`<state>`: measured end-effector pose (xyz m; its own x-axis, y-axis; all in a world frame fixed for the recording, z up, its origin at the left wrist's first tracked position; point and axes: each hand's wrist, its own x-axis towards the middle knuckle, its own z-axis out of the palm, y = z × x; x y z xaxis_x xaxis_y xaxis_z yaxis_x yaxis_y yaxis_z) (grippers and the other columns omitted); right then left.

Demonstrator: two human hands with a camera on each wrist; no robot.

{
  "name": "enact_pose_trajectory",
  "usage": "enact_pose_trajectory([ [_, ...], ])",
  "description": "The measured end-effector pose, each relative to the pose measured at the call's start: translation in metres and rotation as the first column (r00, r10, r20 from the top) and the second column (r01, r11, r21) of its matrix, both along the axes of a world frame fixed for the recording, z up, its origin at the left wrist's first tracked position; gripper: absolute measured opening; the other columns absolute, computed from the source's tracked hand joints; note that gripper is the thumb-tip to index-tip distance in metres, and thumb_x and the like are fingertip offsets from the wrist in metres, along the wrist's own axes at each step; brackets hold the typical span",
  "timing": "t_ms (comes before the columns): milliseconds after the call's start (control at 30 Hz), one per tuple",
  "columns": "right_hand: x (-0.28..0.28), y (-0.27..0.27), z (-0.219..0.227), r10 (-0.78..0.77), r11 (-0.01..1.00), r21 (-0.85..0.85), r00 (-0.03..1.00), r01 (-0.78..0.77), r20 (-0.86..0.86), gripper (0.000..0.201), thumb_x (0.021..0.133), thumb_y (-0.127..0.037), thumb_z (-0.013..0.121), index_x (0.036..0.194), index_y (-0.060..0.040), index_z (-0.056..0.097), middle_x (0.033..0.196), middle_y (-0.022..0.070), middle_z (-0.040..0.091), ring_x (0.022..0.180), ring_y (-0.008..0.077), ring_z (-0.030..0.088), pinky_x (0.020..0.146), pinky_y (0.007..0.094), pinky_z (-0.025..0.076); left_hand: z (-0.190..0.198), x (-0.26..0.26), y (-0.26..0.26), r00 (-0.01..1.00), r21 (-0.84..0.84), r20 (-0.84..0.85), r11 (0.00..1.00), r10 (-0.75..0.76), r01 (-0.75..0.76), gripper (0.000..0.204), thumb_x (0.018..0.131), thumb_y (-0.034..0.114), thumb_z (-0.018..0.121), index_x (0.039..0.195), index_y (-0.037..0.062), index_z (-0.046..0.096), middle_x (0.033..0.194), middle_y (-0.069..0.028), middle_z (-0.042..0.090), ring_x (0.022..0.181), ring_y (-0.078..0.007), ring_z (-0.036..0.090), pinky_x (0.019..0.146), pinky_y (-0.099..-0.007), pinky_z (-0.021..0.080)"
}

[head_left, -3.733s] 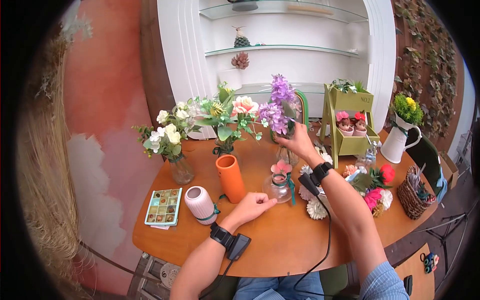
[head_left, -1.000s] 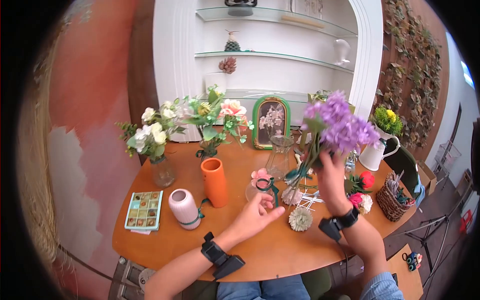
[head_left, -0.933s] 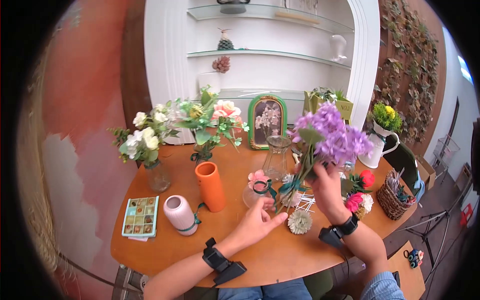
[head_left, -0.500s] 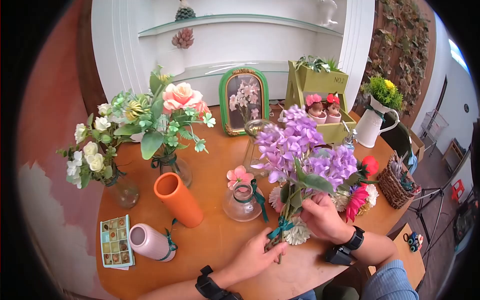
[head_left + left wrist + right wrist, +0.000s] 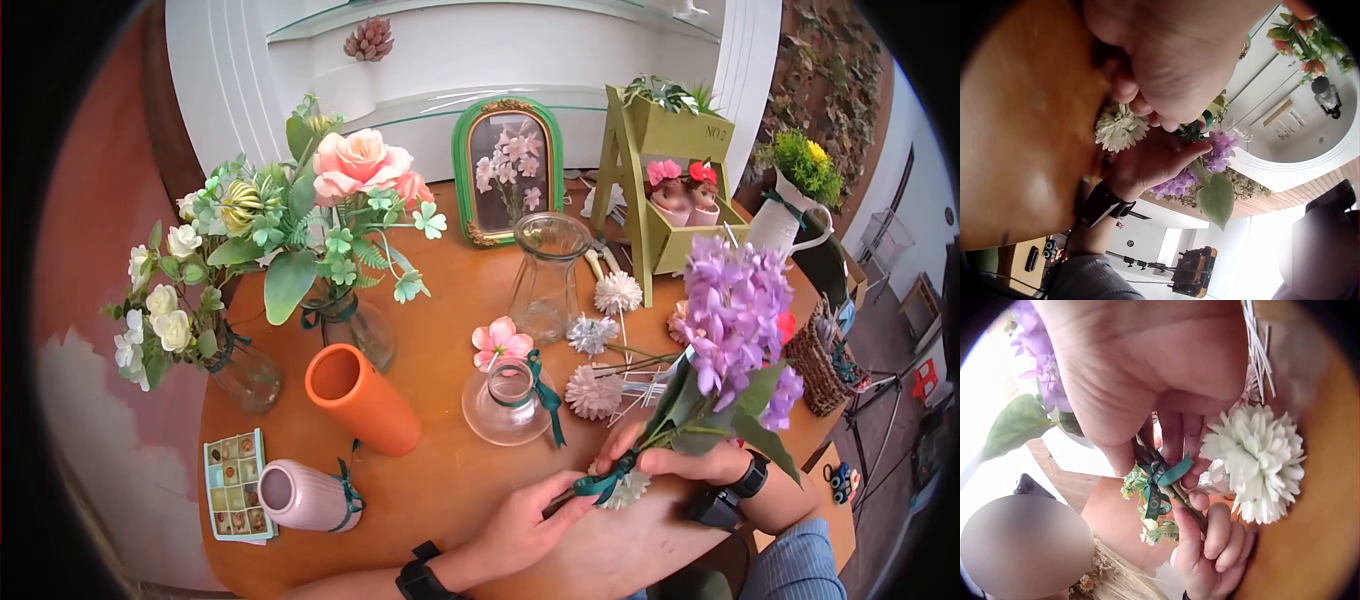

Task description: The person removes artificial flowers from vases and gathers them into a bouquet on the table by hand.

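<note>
A bunch of purple flowers [image 5: 738,312] with green leaves leans to the right above the table's front edge. My right hand [image 5: 650,462] grips its stems just above a green ribbon [image 5: 606,485] tied round them. My left hand [image 5: 568,500] pinches the stem ends below the ribbon. In the right wrist view the ribbon [image 5: 1163,481] sits between the right hand [image 5: 1147,381] and the left hand [image 5: 1210,550]. A white flower head [image 5: 1260,462] lies on the table right under the stems. The left wrist view shows the same flower head [image 5: 1121,128] and the purple blooms [image 5: 1219,147].
An empty tall glass vase [image 5: 545,275] stands mid-table, and a round glass vase [image 5: 508,402] with a pink flower is nearer. Orange vase [image 5: 365,400], pink vase [image 5: 305,495] and two filled vases are at the left. Loose flower heads [image 5: 595,390], green stand [image 5: 680,200] and basket [image 5: 815,365] are at the right.
My right hand lifted the purple bunch out of the tall glass vase and brought it down to the front. My left hand left the table and took the stem ends; the bunch now tilts right.
</note>
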<state>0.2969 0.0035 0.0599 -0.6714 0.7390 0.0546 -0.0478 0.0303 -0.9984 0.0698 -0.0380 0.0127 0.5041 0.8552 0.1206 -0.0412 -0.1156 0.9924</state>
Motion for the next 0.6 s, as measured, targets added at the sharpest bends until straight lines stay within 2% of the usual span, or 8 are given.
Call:
enact_pose_trajectory([
  [167, 0.011, 0.004, 0.006, 0.016, 1.000, -0.014, 0.996, -0.015, 0.083, 0.025, 0.093, -0.016, 0.060, 0.111, 0.0008, 0.061, 0.107, 0.0116, 0.065, 0.104, 0.0201, 0.059, 0.093, 0.0346, 0.046, 0.001, -0.006, 0.008, 0.987, -0.213, -0.066, 0.968, -0.149, 0.132, 0.020, 0.098, 0.019, 0.053, 0.108, 0.0019, 0.058, 0.070, 0.0001, 0.050, 0.064, -0.0064, 0.045, 0.057, -0.0248, 0.040],
  [300, 0.012, 0.003, 0.001, -0.021, 1.000, -0.016, 0.995, 0.023, 0.093, 0.028, 0.093, -0.020, 0.061, 0.112, 0.0002, 0.060, 0.107, 0.0106, 0.065, 0.101, 0.0177, 0.060, 0.090, 0.0332, 0.047, 0.004, -0.008, 0.014, 0.981, -0.143, -0.065, 0.975, -0.183, 0.172, 0.021, 0.098, 0.020, 0.052, 0.107, 0.0018, 0.058, 0.070, 0.0008, 0.049, 0.060, -0.0060, 0.042, 0.053, -0.0245, 0.037],
  [367, 0.014, 0.000, -0.002, -0.063, 0.998, -0.023, 0.994, 0.066, 0.089, 0.028, 0.094, -0.023, 0.060, 0.109, 0.0001, 0.061, 0.105, 0.0093, 0.065, 0.101, 0.0165, 0.060, 0.090, 0.0322, 0.048, 0.008, -0.009, 0.011, 0.950, -0.150, -0.243, 0.975, -0.196, 0.163, 0.019, 0.100, 0.020, 0.049, 0.105, 0.0027, 0.055, 0.074, 0.0029, 0.051, 0.062, -0.0037, 0.045, 0.055, -0.0203, 0.038],
  [433, 0.015, -0.001, -0.001, -0.315, 0.949, 0.030, 0.946, 0.314, 0.079, 0.038, 0.091, -0.036, 0.063, 0.100, 0.0016, 0.061, 0.094, 0.0121, 0.067, 0.092, 0.0208, 0.064, 0.082, 0.0340, 0.051, 0.007, -0.005, 0.007, 0.980, -0.213, -0.129, 0.970, -0.150, 0.121, 0.020, 0.099, 0.020, 0.051, 0.107, 0.0026, 0.057, 0.073, 0.0013, 0.052, 0.060, -0.0044, 0.047, 0.054, -0.0235, 0.040],
  [467, 0.016, 0.002, -0.004, -0.390, 0.915, 0.133, 0.919, 0.381, 0.055, 0.041, 0.092, -0.040, 0.059, 0.095, 0.0009, 0.061, 0.087, 0.0103, 0.066, 0.078, 0.0171, 0.064, 0.068, 0.0293, 0.053, 0.006, -0.003, 0.005, 0.996, -0.279, -0.008, 0.957, -0.088, 0.082, 0.021, 0.098, 0.021, 0.053, 0.108, 0.0024, 0.058, 0.073, -0.0003, 0.053, 0.058, -0.0051, 0.048, 0.053, -0.0267, 0.041],
  [500, 0.017, 0.003, -0.005, -0.392, 0.914, 0.138, 0.918, 0.382, 0.052, 0.041, 0.092, -0.040, 0.059, 0.095, 0.0009, 0.061, 0.087, 0.0103, 0.066, 0.078, 0.0171, 0.064, 0.068, 0.0293, 0.053, 0.006, -0.004, 0.005, 0.996, -0.274, -0.009, 0.958, -0.089, 0.084, 0.021, 0.098, 0.021, 0.053, 0.108, 0.0024, 0.058, 0.073, -0.0003, 0.053, 0.058, -0.0051, 0.048, 0.053, -0.0267, 0.041],
  [567, 0.019, 0.003, -0.005, -0.521, 0.850, -0.119, 0.851, 0.512, -0.060, 0.029, 0.097, -0.030, 0.054, 0.096, -0.0018, 0.061, 0.091, 0.0068, 0.064, 0.076, 0.0111, 0.061, 0.062, 0.0249, 0.052, 0.004, -0.006, 0.005, 0.983, -0.200, -0.082, 0.969, -0.162, 0.143, 0.023, 0.099, 0.018, 0.051, 0.113, 0.0000, 0.056, 0.075, 0.0003, 0.055, 0.062, -0.0046, 0.050, 0.055, -0.0200, 0.041],
  [600, 0.012, 0.004, -0.002, -0.640, 0.765, -0.089, 0.768, 0.638, 0.003, 0.032, 0.098, -0.032, 0.053, 0.087, -0.0034, 0.061, 0.079, 0.0052, 0.063, 0.060, 0.0081, 0.058, 0.046, 0.0207, 0.045, 0.002, -0.006, 0.004, 0.984, -0.197, -0.084, 0.971, -0.158, 0.139, 0.023, 0.099, 0.018, 0.051, 0.113, 0.0000, 0.056, 0.075, 0.0003, 0.055, 0.062, -0.0046, 0.050, 0.055, -0.0200, 0.041],
])
